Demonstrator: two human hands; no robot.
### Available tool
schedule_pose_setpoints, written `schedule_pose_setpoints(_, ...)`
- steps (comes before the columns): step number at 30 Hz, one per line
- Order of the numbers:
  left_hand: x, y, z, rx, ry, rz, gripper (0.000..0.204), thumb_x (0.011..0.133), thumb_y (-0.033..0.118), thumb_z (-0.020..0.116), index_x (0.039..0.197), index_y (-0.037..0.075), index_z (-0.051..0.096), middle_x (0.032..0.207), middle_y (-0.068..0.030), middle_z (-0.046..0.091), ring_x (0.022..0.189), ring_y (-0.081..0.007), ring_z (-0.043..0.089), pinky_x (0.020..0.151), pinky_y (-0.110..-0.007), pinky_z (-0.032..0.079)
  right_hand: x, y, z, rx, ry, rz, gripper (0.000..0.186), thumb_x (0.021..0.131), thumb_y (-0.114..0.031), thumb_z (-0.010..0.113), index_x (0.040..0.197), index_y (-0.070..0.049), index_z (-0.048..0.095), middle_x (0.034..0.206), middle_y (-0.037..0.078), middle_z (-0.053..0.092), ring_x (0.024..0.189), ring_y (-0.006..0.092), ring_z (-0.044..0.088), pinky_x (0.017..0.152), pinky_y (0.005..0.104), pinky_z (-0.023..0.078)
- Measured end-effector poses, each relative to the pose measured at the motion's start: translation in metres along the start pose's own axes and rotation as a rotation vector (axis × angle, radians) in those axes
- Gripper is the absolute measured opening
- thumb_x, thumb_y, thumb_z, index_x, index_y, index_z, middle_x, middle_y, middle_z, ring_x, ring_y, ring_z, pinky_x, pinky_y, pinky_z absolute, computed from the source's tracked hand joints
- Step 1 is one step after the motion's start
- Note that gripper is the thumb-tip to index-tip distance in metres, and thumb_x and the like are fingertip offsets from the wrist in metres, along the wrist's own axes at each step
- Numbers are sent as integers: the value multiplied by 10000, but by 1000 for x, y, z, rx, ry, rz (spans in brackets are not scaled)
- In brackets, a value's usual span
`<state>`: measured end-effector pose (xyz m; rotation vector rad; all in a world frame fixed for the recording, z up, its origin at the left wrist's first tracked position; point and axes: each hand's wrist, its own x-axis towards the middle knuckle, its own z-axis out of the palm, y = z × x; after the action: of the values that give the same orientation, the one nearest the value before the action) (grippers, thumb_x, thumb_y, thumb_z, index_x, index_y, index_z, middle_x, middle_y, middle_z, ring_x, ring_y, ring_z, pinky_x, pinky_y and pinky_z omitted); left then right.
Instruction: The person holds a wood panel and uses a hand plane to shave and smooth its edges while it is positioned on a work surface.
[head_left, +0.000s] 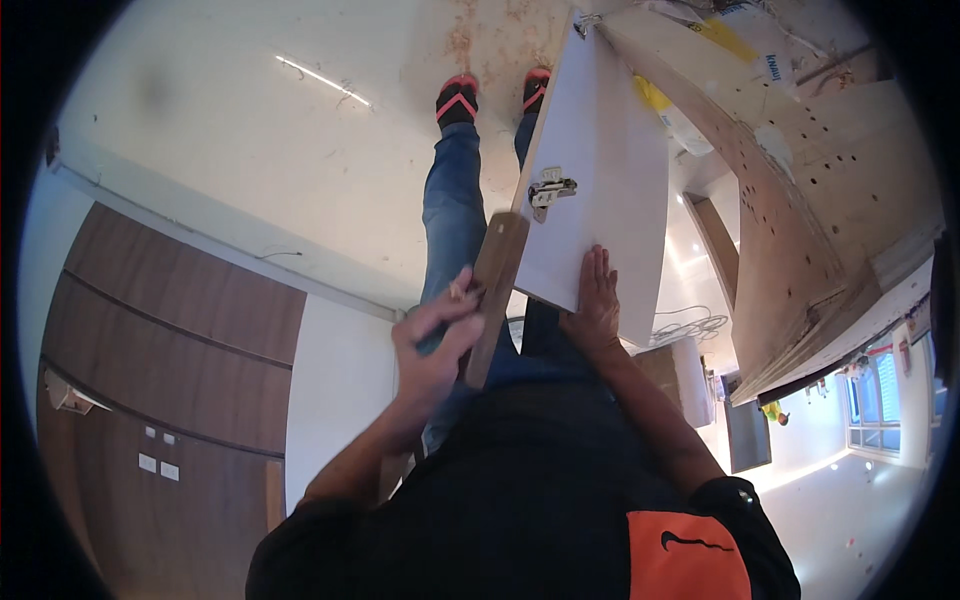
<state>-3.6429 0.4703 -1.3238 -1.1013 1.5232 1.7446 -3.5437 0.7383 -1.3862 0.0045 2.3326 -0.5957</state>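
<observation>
The white rectangular laminated board (600,150), a cabinet door with a metal cup hinge (551,190) fixed near its left edge, stands in front of the person and runs away toward the far floor. The right hand (597,300) lies flat and open on the near end of the board's face, pressing it to keep it steady, not gripping anything. The left hand (437,335) is clenched around a tool with a dark green handle (432,340); its tip is hidden behind the brown wooden edge strip (492,295) that runs along the board's near left side, so I cannot tell what kind of tool it is. The step in hand seems to be work on the hinge side of the door. I judge the next move needs the tool tip put exactly on the spot while the flat hand holds the board from sliding. Beyond it are the person's blue jeans (450,210) and red-and-black sandals (457,98); a drilled plywood panel (800,200) leans on the right.
</observation>
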Motion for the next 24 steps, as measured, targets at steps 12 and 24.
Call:
schedule_pose_setpoints(12, 148, -51, 58, 19, 10, 8, 261, 863, 233, 760, 943, -13, 792, 787, -21, 675, 727, -75, 588, 680, -267, 489, -4, 4, -2, 9, -26, 30, 886, 833, -182, 730, 1543, 108, 285, 1598, 369, 315, 1488, 557, 310, 1116, 753, 313)
schedule_pose_setpoints(24, 195, -47, 61, -254, -16, -27, 168, 846, 58, 754, 914, -95, 760, 1001, -174, 763, 1234, -267, 662, 1006, -329, 508, -6, -7, 0, 28, -57, -29, 948, 796, -149, 731, 1571, 82, 238, 1628, 364, 256, 1520, 546, 248, 1145, 749, 263)
